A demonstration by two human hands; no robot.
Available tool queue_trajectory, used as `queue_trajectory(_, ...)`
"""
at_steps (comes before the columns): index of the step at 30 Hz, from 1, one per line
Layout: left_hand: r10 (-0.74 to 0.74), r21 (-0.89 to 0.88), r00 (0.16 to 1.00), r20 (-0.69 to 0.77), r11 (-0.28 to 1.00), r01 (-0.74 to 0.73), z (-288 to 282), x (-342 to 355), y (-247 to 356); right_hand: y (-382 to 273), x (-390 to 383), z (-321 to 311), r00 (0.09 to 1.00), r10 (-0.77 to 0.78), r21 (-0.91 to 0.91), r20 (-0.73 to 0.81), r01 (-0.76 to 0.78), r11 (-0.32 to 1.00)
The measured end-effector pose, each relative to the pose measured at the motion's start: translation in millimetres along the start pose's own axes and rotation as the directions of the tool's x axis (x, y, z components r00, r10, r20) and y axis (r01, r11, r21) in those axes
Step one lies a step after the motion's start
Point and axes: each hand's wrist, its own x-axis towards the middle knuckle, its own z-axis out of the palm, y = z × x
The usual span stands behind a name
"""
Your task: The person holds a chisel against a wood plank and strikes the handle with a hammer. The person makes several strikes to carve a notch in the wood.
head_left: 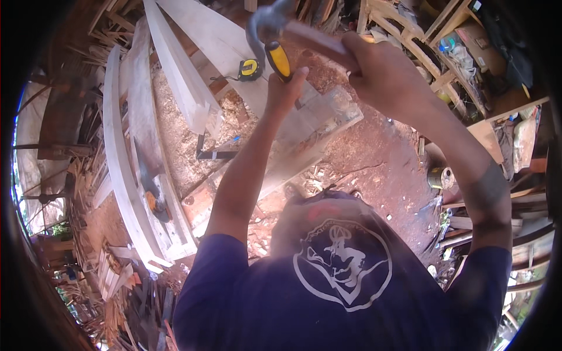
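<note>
My left hand (287, 90) is closed round the lower part of a chisel (278, 58) with a yellow-and-black handle. Its blade is hidden from this view. In my right hand (377, 67) is the brown wooden handle of a claw hammer (322, 44). The metal hammer head (266, 24) appears just above the chisel's handle; whether they touch I cannot tell. Beneath my left hand lies a pale wide board (243, 88). A yellow-and-black tape measure (250, 69) rests on that board, left of the chisel.
Long pale planks (121, 158) lie to the left, with a dark tool with an orange-and-black handle (157, 205) on them. A dark metal square (215, 155) lies near wood shavings (175, 117). Wooden frames (404, 29) stand far right, and a tin (440, 178) sits below my right forearm.
</note>
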Motion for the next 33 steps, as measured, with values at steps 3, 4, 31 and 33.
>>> queue_trajectory(3, -0.067, -0.011, 0.997, 0.025, 0.998, 0.068, -7.6, -3.1, -1.6, -1.9, -1.9, -25.3, 0.989, 0.025, 0.196, -0.145, 0.003, 0.981)
queue_trajectory(4, -0.088, -0.014, 0.995, 0.049, 0.996, 0.088, -10.5, -1.9, -1.8, -10.1, -5.3, -41.5, 0.985, 0.167, 0.254, -0.036, -0.152, 0.955)
queue_trajectory(31, -0.015, -0.134, 0.996, -0.083, 0.991, 0.004, -14.8, -14.7, 0.6, 21.1, -46.0, -45.5, 0.922, 0.368, 0.551, 0.124, -0.372, 0.747)
queue_trajectory(33, -0.016, -0.133, 0.996, -0.087, 0.991, 0.004, -14.4, -15.5, 1.1, 22.5, -44.7, -42.9, 0.942, 0.322, 0.541, 0.093, -0.319, 0.778)
